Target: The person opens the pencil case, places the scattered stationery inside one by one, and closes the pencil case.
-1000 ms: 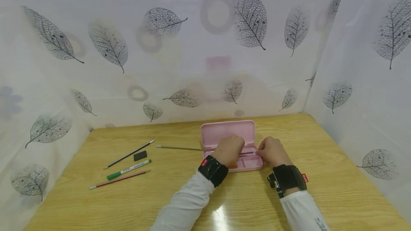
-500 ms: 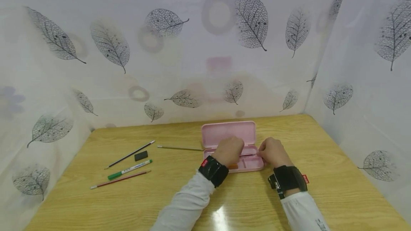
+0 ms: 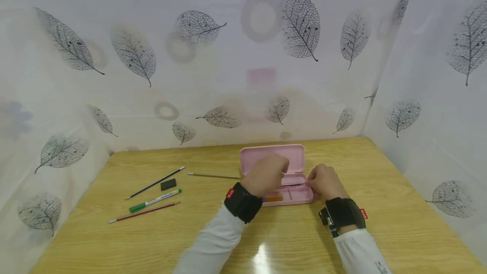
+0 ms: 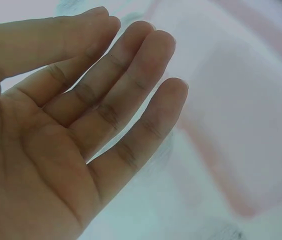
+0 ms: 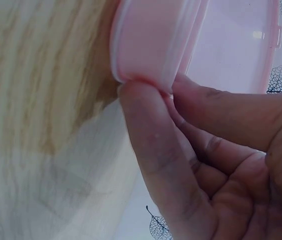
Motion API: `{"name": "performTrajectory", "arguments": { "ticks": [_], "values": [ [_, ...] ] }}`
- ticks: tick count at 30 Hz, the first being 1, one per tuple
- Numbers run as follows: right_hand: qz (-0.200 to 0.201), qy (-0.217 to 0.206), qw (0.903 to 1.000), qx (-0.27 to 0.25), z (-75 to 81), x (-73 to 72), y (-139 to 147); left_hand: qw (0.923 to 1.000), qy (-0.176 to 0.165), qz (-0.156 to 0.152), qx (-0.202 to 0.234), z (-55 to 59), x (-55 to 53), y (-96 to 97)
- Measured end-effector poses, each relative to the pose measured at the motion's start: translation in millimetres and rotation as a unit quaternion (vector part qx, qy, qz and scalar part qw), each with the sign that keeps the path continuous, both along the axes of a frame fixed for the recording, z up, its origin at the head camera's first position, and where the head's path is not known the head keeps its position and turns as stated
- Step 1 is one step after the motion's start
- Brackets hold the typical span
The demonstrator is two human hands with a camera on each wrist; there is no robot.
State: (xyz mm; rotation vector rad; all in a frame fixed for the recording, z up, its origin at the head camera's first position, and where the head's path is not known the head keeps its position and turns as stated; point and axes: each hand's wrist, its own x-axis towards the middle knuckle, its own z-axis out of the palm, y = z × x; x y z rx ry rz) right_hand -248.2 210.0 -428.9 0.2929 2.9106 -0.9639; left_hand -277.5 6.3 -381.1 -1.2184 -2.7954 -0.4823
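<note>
A pink pencil case (image 3: 298,198) stands with its lid (image 3: 249,157) raised at the back. Inside lie a slim pencil-like stick (image 3: 292,185) in the long rear section and a small orange block (image 3: 273,198) in the front one. My left hand (image 3: 262,176) hovers over the case's left part and covers some of it. In the left wrist view its fingers (image 4: 131,90) are loosely extended with nothing in them. My right hand (image 3: 326,182) pinches the case's right end wall between thumb and forefinger, as the right wrist view shows at the pink wall (image 5: 148,45).
A gold-coloured pencil (image 3: 213,176) lies left of the case, its tip at the case's side. Further left on the wooden table (image 3: 152,248) are a dark pencil (image 3: 156,183), a black eraser (image 3: 168,184), a green-capped pen (image 3: 155,200) and a red pencil (image 3: 144,212). Leaf-patterned curtains (image 3: 228,67) enclose the table.
My left hand has let go of the slim stick, which settled into the case, and drawn back up and left, uncovering more of the orange block. The right hand keeps its hold.
</note>
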Motion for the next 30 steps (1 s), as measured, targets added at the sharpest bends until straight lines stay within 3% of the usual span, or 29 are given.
{"name": "performTrajectory", "arguments": {
  "ticks": [7, 11, 14, 19, 22, 30],
  "values": [
    [0.001, 0.006, 1.0, 0.0, 1.5, 3.2, 1, 0.9988, 0.023, -0.005, 0.044, 34.2, 13.7, -29.6],
    [0.0, 0.012, 0.9999, 0.004, 3.2, 3.5, 2, 0.9961, 0.021, -0.01, 0.085, 44.1, 21.0, -53.3],
    [0.002, 0.012, 0.9999, 0.001, 3.5, 2.3, 1, 0.9957, 0.004, 0.012, 0.092, 48.5, 26.0, -74.3],
    [0.003, 0.008, 1.0, 0.0, 3.5, 1.1, -2, 0.9956, 0.014, 0.072, 0.058, 43.0, 27.2, -113.8],
    [0.0, 0.004, 1.0, -0.003, 4.1, 1.6, -2, 0.9945, 0.018, 0.092, 0.047, 35.0, 23.6, -141.2],
    [0.002, 0.003, 1.0, 0.002, 3.0, 2.0, 0, 0.9905, -0.013, 0.135, 0.023, 19.8, 18.8, -211.1]
  ]
}}
